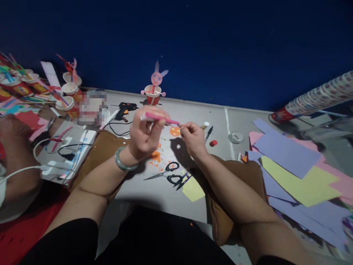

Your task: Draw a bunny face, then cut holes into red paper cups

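Observation:
My left hand (147, 132), with a green bangle at its wrist, is closed round a slender pink stick (162, 118); whether this is a pen or a straw I cannot tell. The fingers of my right hand (193, 138) pinch the stick's right end, raised over the table. Just beyond lies an orange paper face (175, 131) with round eyes. Orange paper scraps (156, 158) are scattered below my left hand. Nearer to me are black-handled scissors (168, 173), partly over a smaller purple pair (186, 179) and a yellow paper piece (194, 190).
A red cup with a pink rabbit figure (156, 79) stands by the blue wall. Left are a black glue gun (125, 110), a power strip (73, 156) and another person's arm (20, 158). Coloured paper sheets (286, 151) and stacked cups (317, 94) lie right; a red cap (213, 142) lies nearby.

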### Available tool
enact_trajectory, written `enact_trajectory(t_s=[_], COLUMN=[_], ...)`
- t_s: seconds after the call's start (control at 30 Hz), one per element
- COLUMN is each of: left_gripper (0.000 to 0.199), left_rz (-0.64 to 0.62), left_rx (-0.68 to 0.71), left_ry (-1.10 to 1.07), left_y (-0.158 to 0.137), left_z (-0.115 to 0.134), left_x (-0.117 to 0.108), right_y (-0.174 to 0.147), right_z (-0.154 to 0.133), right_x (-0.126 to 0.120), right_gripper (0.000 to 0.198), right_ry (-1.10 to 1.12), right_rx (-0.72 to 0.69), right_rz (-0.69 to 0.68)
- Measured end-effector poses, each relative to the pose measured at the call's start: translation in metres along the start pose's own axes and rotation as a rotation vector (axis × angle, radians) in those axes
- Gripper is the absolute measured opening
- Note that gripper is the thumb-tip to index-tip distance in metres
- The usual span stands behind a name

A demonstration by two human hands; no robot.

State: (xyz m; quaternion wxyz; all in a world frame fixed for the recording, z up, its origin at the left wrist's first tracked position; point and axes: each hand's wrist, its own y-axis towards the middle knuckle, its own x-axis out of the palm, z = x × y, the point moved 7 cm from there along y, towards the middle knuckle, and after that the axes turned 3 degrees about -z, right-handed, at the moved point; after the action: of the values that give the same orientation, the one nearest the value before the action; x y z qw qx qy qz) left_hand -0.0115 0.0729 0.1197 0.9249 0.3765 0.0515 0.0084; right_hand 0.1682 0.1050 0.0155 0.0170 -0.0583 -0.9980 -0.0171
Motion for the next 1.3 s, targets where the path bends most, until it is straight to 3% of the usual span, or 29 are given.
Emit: enact_trajectory(t_s=[0.1, 0.33, 0.5, 0.97, 1.07, 1.17, 1.23, 1.3], left_gripper=[0.033, 0.031, 0.025, 0.018, 0.011, 0.004, 0.008, 0.012], left_rz=[0.033, -0.021, -0.056, -0.073, -0.096, -0.132, -0.166, -0.174], left_rx=[-0.160, -0.214, -0.199, -0.130, -0.041, 0.198, 0.330, 0.375], left_ry=[-0.050, -0.130, -0.146, -0.145, -0.076, 0.101, 0.191, 0.227], left_y=[0.012, 0.007, 0.001, -0.006, -0.009, -0.013, -0.016, -0.017], left_z=[-0.019, -0.060, -0.058, -0.048, -0.041, -0.023, -0.012, -0.006], left_x=[-0.001, 0.014, 0.022, 0.028, 0.028, 0.029, 0.031, 0.032], right_y=[-0.013, -0.016, -0.011, -0.009, -0.008, -0.007, -0.008, -0.009], right_z=[-0.014, -0.021, -0.017, -0.022, -0.023, -0.021, -0.021, -0.023], right_x=[0.018, 0.017, 0.013, 0.005, 0.005, 0.008, 0.009, 0.008], right_gripper=[0.018, 0.035, 0.037, 0.016, 0.015, 0.016, 0.016, 0.016], right_ry=[0.037, 0.046, 0.055, -0.059, -0.064, -0.039, -0.034, -0.054], right_rx=[-0.062, -0.088, -0.073, -0.115, -0.112, -0.085, -0.082, -0.110], right_rz=[-0.170, -0.157, -0.113, -0.076, -0.084, -0.117, -0.137, -0.139])
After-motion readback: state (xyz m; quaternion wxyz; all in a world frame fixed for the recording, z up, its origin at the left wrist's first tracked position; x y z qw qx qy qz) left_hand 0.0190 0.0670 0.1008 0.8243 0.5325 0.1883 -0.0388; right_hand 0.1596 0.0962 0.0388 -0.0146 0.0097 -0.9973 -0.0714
